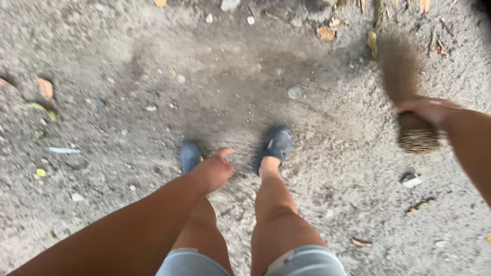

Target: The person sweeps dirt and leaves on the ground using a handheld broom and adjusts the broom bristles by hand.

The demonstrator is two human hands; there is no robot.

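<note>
Gripping a stick broom (pixel 409 102) near its bound end, the right hand (pixel 427 110) is wrapped round the bundle, holding it above the sandy ground (pixel 128 76) toward the right edge; its bristles blur toward the top edge. The left hand (pixel 215 168) hangs loosely curled, holding nothing, over the left foot. Two dark shoes (pixel 279 143) stand side by side mid-ground. Dry leaves (pixel 45 88) and small stones (pixel 294 92) lie scattered along the left and top edges.

One broom (pixel 409 97), two shoes (pixel 279 143)
</note>
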